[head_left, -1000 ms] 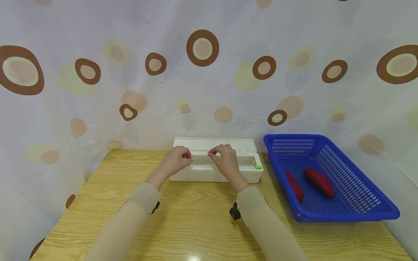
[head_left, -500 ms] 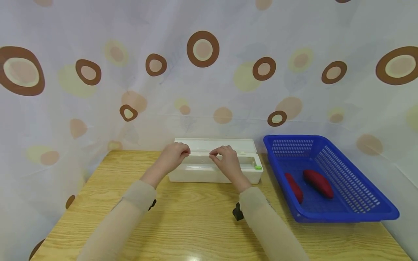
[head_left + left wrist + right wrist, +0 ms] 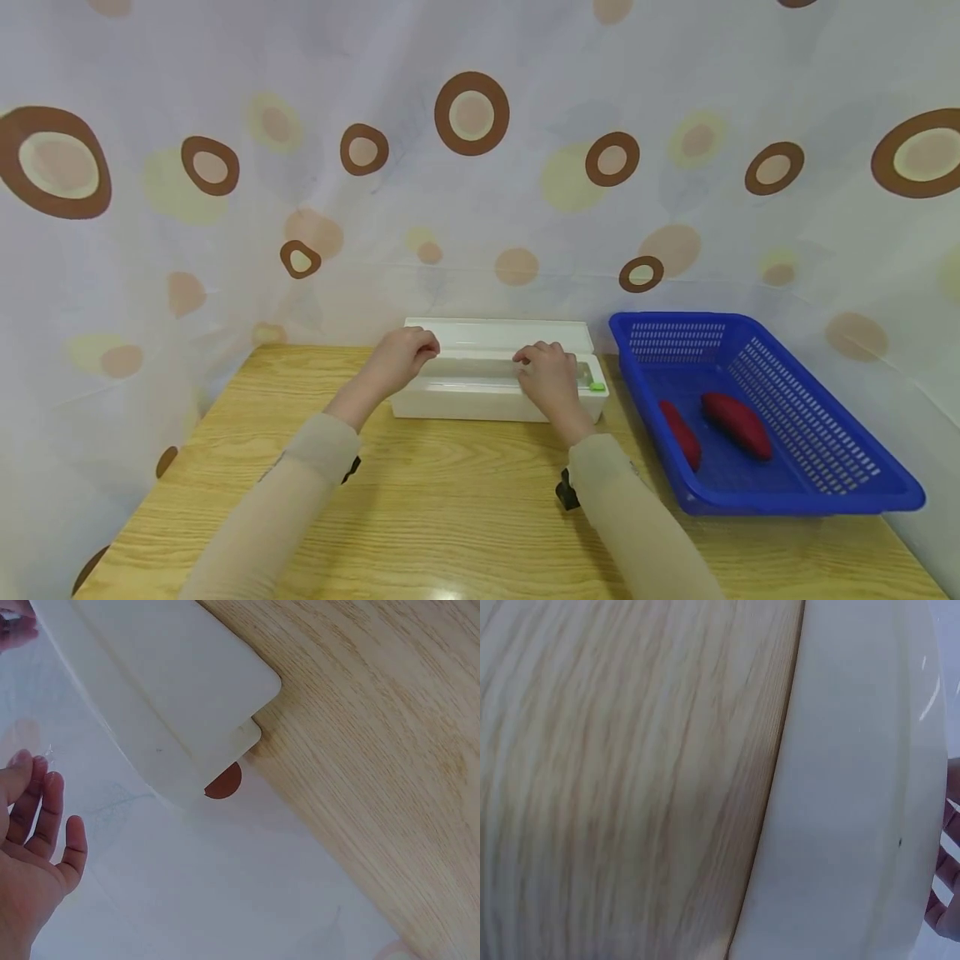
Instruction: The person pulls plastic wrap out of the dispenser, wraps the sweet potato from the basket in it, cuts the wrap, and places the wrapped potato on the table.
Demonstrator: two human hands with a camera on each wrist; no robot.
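A long white dispenser box (image 3: 465,406) stands at the back of the table, its lid (image 3: 498,333) raised. A small green slider (image 3: 597,387) sits at its right front edge. My left hand (image 3: 396,360) is over the box's left end; in the left wrist view its thumb and fingertips pinch a bit of clear plastic film (image 3: 49,756). My right hand (image 3: 550,379) is over the right part of the box opening, fingers bent. I cannot tell whether it holds film. In the right wrist view, the white box wall (image 3: 840,795) hides most of that hand's fingers (image 3: 950,866).
To the right stands a blue plastic basket (image 3: 795,502) with two dark red, sweet-potato-shaped things (image 3: 737,425) in it. The wooden table (image 3: 435,508) reaches back to a patterned curtain (image 3: 480,208) close behind the box.
My left hand first drew a little left and up, then stayed over the box's left end. My right hand has moved right along the box, its fingers less pinched together. Box and basket stay put.
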